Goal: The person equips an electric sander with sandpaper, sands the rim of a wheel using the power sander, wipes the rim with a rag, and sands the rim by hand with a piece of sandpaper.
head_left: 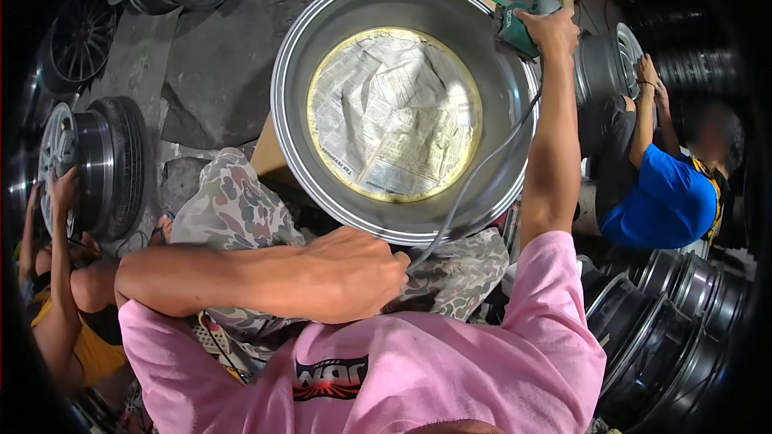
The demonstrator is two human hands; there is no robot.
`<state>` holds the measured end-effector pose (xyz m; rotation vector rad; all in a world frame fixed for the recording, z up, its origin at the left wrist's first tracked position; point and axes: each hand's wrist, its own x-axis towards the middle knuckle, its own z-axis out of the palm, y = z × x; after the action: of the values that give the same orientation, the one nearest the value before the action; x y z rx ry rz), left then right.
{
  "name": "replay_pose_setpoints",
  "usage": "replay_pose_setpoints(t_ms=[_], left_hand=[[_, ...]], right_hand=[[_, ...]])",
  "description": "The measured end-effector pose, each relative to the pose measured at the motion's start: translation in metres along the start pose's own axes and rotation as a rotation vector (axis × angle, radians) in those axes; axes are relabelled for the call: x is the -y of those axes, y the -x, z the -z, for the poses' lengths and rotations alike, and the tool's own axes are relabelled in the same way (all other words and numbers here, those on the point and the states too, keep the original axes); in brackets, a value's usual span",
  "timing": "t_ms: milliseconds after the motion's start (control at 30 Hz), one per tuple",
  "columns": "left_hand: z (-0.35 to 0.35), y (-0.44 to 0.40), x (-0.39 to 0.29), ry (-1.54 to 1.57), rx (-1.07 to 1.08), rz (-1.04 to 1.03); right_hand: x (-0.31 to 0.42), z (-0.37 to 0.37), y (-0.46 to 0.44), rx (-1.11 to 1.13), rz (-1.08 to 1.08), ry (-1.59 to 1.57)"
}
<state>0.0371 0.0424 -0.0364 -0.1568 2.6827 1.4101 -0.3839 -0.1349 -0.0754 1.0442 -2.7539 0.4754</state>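
Currently my right hand [552, 28], upper right, grips a green power tool [515, 30] by the wheel [294, 104]; my left hand [354, 275], lower centre, clasps its cord [476, 170].

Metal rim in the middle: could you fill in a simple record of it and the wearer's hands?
Item: round metal rim
Centre: newspaper, yellowish border
Right hand: holds green power tool at the edge
Left hand: curled; grey cord reaches it, grip unclear
Nearby: person in blue shirt, beside another wheel
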Motion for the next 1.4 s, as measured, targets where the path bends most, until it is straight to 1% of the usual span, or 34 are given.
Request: replay_pose_setpoints(t_ms=[33,67,167,233,300,367,400,433,500,533,567,600,633,700,733,800,833,867,967,1000,1033,1067,1133,1233,1267,1400], left_hand=[[-0.001,0.001,0.002,-0.003,-0.018,-0.023],[-0.001,0.001,0.002,-0.022,-0.024,-0.008],[0.003,-0.003,-0.001,-0.055,-0.032,0.044],[0.01,-0.006,-0.005,-0.044,-0.016,0.082],[0.013,-0.009,-0.006,-0.044,0.022,0.118],[0.012,-0.013,-0.006,-0.058,0.076,0.12],[0.009,-0.014,-0.003,-0.072,0.106,0.106],[0.006,-0.015,-0.002,-0.085,0.14,0.09],[0.002,-0.02,-0.002,-0.116,0.232,0.108],[0.002,-0.023,-0.002,-0.13,0.278,0.117],[0.004,-0.027,-0.002,-0.151,0.312,0.128],[0.005,-0.031,-0.005,-0.169,0.346,0.143],[0.005,-0.033,-0.006,-0.184,0.374,0.158],[0.007,-0.033,-0.002,-0.208,0.359,0.132],[0.007,-0.033,0.0,-0.217,0.345,0.116],[0.003,-0.025,0.002,-0.221,0.27,0.12],[-0.001,-0.019,0.002,-0.227,0.23,0.12],[-0.001,-0.016,0.002,-0.23,0.214,0.122],[0.001,-0.014,0.001,-0.223,0.202,0.129],[0.0,-0.014,0.001,-0.215,0.211,0.131],[-0.002,-0.014,0.002,-0.205,0.216,0.131],[-0.004,-0.013,0.002,-0.209,0.224,0.103],[-0.006,-0.01,0.0,-0.215,0.239,0.048],[-0.005,-0.007,-0.004,-0.183,0.26,0.052],[-0.007,-0.008,-0.004,-0.183,0.259,0.061],[-0.013,-0.016,-0.002,-0.222,0.242,0.097]], right_hand=[[0.005,-0.004,-0.013,0.037,-0.001,-0.008],[0.01,-0.015,-0.03,0.054,0.079,0.027],[0.058,-0.031,-0.042,0.0,0.253,0.008],[0.097,-0.036,-0.05,0.11,0.408,0.007],[0.141,-0.016,-0.009,0.196,0.408,-0.161],[0.173,-0.003,0.037,0.144,0.45,-0.212],[0.186,-0.02,0.04,0.138,0.546,-0.233],[0.197,-0.022,0.061,0.106,0.603,-0.301],[0.213,0.001,0.106,0.191,0.668,-0.425],[0.223,-0.008,0.118,0.15,0.726,-0.449],[0.229,0.003,0.131,0.207,0.733,-0.482],[0.235,0.01,0.135,0.258,0.755,-0.5],[0.244,-0.001,0.132,0.215,0.743,-0.477],[0.266,-0.029,0.11,0.131,0.729,-0.42],[0.26,-0.025,0.094,0.183,0.717,-0.385],[0.233,-0.012,0.067,0.201,0.654,-0.358],[0.223,-0.003,0.053,0.197,0.555,-0.239],[0.194,0.023,0.049,0.235,0.491,-0.274],[0.128,0.034,0.013,0.213,0.305,-0.222],[0.094,0.001,-0.019,0.101,0.357,-0.112],[0.068,0.004,-0.016,0.026,0.307,-0.078],[0.047,0.005,-0.007,-0.035,0.208,-0.108],[0.02,0.019,0.021,-0.087,0.129,-0.104],[0.016,0.028,0.044,-0.115,0.137,-0.115],[0.022,0.023,0.045,-0.165,0.166,-0.139],[0.065,0.002,0.036,-0.177,0.2,-0.203]])
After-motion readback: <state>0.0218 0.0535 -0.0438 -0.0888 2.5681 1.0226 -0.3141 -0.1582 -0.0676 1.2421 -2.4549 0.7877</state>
